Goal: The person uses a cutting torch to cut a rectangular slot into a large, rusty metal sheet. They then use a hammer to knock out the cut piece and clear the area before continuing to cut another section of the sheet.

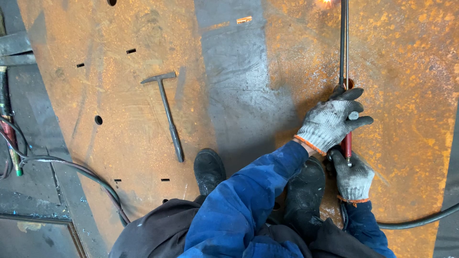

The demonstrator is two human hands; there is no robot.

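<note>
Both gloved hands are clamped on a cutting torch [344, 71]: left hand [330, 122] ahead, right hand [353, 177] behind. Its sparking tip meets the rusty steel plate [143, 134] near the far edge; cutting seems underway, requiring steady guidance.

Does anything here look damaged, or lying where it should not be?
The steel plate is covered in orange rust. A hammer lies loose on it, close to the left boot. Both gloved hands, left and right, grip the torch.
</note>
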